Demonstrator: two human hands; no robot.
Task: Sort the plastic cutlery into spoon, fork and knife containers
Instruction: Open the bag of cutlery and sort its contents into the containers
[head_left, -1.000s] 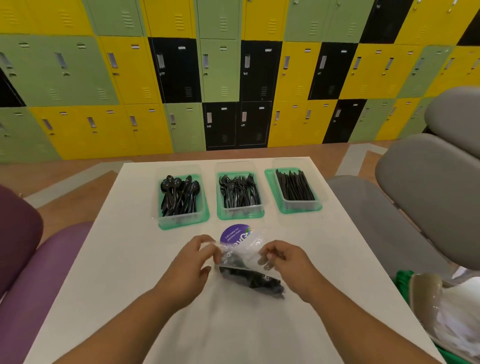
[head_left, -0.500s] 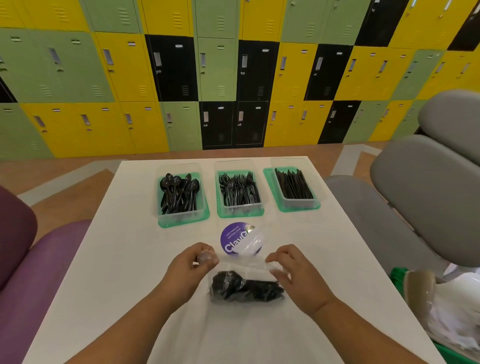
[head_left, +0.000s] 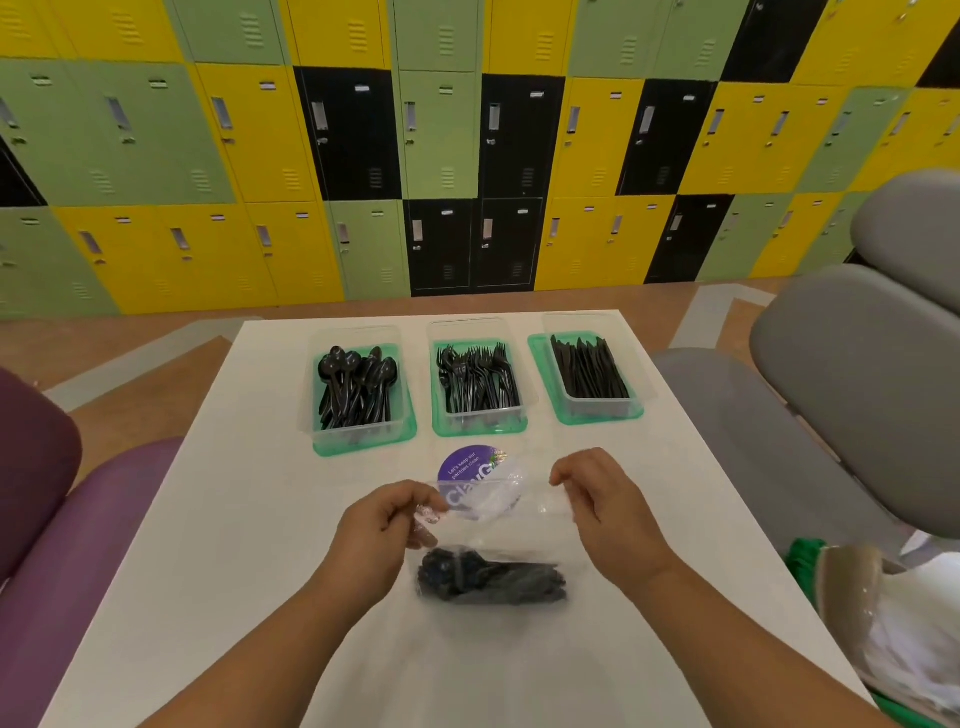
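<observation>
A clear plastic bag (head_left: 498, 525) lies on the white table (head_left: 218, 545) with a bundle of black cutlery (head_left: 491, 576) in its lower part. My left hand (head_left: 382, 525) pinches the bag's upper left corner and my right hand (head_left: 605, 501) pinches its upper right corner, stretching the top edge between them. Three clear containers on green lids stand in a row at the far side: spoons (head_left: 358, 387) left, forks (head_left: 478, 384) middle, knives (head_left: 589, 374) right.
A round purple sticker (head_left: 470, 467) lies on the table behind the bag. A purple seat (head_left: 62, 545) is at the left, grey seats (head_left: 857, 395) at the right. A green bin with a clear liner (head_left: 883, 613) stands near the right edge. Lockers line the back.
The bag has been turned flat and level, and my hands have moved apart along its top edge, spreading it wider. The cutlery bundle has settled to the bag's bottom.
</observation>
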